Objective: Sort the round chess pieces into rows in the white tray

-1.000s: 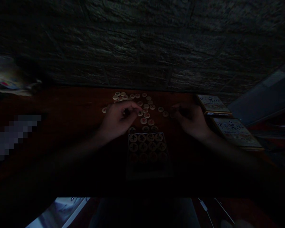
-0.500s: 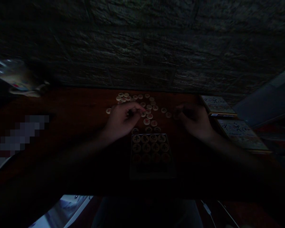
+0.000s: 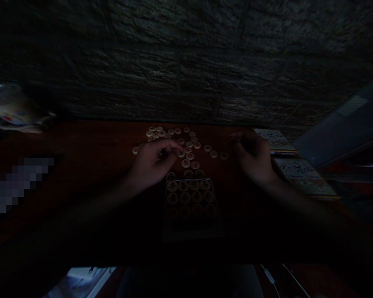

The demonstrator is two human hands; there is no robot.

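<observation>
My left hand (image 3: 153,161) is above the table with thumb and index finger closed at the edge of a round wooden Chinese chess piece (image 3: 180,153). More pieces with red or black characters lie scattered around those fingertips. My right hand (image 3: 253,155) is to the right, fingers curled but apart, and no piece shows between them. Just left of it lies a dark-looking loose piece (image 3: 224,156). Between my forearms sits a shallow box (image 3: 191,236) holding rows of pieces, black characters in the upper rows and dim red ones below.
Two printed boxes, a far one (image 3: 275,140) and a nearer one (image 3: 303,177), lie at the right. A plastic cup (image 3: 10,105) stands far left, with a blurred-out flat object (image 3: 15,186) nearer. The stone wall (image 3: 180,74) rises directly behind the table. The scene is very dark.
The view has shifted slightly, moving everything left and a little down. My right hand has drawn away from the rightmost loose piece, which now shows clearly. My left hand stays at its piece.
</observation>
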